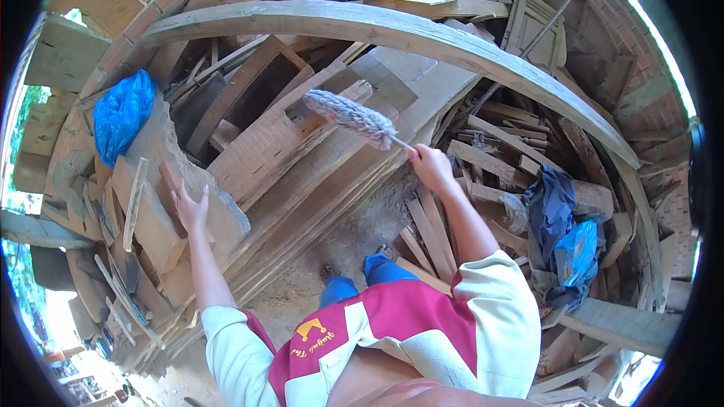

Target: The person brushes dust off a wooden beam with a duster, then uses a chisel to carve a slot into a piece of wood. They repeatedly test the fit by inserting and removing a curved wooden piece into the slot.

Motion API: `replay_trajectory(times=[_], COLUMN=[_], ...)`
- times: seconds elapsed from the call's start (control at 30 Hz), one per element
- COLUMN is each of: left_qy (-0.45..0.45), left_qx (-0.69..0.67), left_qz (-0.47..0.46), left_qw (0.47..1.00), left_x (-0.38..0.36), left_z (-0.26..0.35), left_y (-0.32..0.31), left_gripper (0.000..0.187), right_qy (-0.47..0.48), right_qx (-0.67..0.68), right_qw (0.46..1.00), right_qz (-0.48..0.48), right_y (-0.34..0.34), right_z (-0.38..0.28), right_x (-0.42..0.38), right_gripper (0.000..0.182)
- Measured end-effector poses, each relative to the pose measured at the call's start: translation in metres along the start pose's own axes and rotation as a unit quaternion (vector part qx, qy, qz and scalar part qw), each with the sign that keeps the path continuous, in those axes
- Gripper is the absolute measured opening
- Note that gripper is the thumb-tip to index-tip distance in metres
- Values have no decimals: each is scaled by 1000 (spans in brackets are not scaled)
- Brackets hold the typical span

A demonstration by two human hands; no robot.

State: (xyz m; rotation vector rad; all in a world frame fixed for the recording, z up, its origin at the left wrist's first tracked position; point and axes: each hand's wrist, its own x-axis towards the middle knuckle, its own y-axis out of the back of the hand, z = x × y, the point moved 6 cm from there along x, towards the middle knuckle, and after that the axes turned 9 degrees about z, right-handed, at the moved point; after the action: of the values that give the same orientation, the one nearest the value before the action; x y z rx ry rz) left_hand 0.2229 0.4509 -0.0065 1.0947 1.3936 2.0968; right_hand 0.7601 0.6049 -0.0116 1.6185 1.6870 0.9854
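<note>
Over stacked planks [302,173] | right hand [430,166] outstretched, fist around duster [351,117] | left hand [190,207] raised, fingers spread, empty

I'm seeing the duster's [353,117] handle disappearing inside my right hand [430,166]; my feet are hiding below it.

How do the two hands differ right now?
The right hand is closed around the handle of a grey duster; the left hand is open, fingers spread, holding nothing. The right hand reaches further forward over the planks. Both are bare.
</note>
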Motion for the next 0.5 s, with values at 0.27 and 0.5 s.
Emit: replay_trajectory(times=[0.27, 0.5], left_qy=[5, -13], left_qx=[-10, -10], left_qz=[-4, -4], left_qw=[1000, 1000], left_x=[1, 4], left_z=[6, 1], left_y=[4, 0], left_gripper=[68, 68], right_qy=[130, 4], right_qx=[54, -7], right_qw=[990, 999], right_qz=[20, 34], right_y=[-23, -2], right_z=[-39, 17], right_x=[-28, -18], right_gripper=[32, 36])
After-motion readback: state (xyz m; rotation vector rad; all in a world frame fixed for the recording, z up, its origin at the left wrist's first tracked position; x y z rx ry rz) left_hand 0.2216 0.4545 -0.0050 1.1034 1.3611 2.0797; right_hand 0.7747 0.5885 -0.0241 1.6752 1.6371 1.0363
